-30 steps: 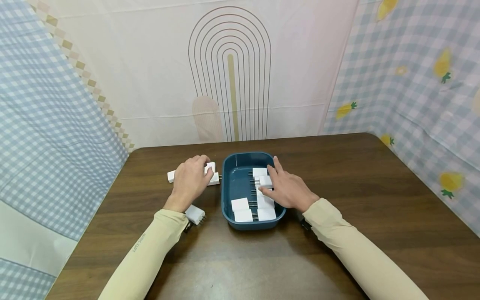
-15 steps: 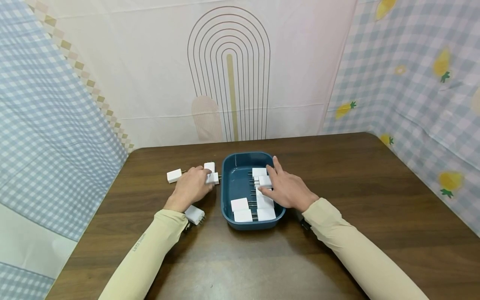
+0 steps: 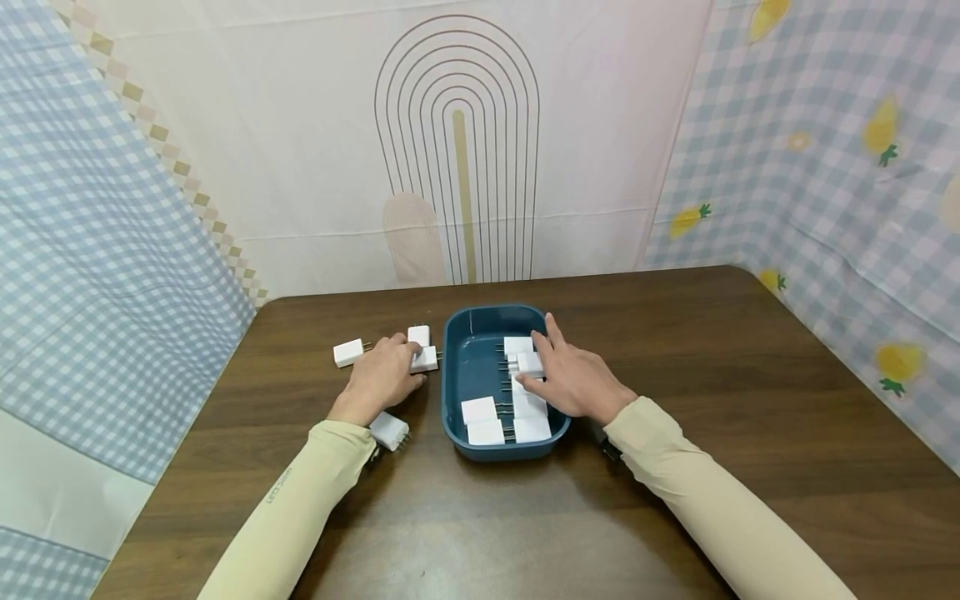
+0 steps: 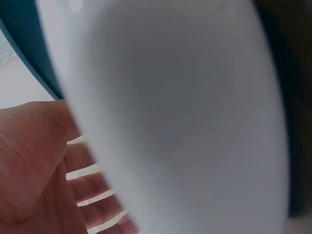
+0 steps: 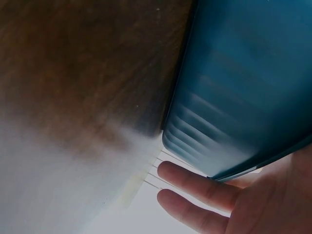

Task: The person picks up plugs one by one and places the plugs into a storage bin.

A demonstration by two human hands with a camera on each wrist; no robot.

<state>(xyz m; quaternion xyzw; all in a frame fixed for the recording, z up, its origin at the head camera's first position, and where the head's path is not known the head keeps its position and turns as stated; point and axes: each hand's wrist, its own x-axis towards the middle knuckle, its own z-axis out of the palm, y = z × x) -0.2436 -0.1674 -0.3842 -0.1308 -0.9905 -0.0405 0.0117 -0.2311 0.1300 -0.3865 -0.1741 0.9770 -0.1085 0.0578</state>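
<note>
A white charger plug (image 3: 425,359) with metal prongs lies left of the blue box, prongs to the right. My left hand (image 3: 381,379) is down at its left end, fingers behind it and thumb in front, seeming to pinch it. Over the blue box's right rim, my right hand (image 3: 577,379) pinches another white charger plug (image 3: 530,364) between thumb and index finger, above other plugs. In the right wrist view two fingers (image 5: 195,185) stretch past the box wall. A large blurred white surface (image 4: 180,117) hides much of the left hand's work in the left wrist view.
The blue box (image 3: 497,452) stands on a brown wooden table (image 3: 750,383) and holds several white plugs, mostly along its right side and front. Loose plugs lie at left: one far (image 3: 418,335), one leftmost (image 3: 348,352), one by the left wrist (image 3: 389,430). Patterned cloth (image 3: 300,167) encloses the table.
My left hand has come down from above onto the plug, uncovering the leftmost one. The plug shifted slightly half a second ago. My right hand has kept its place.
</note>
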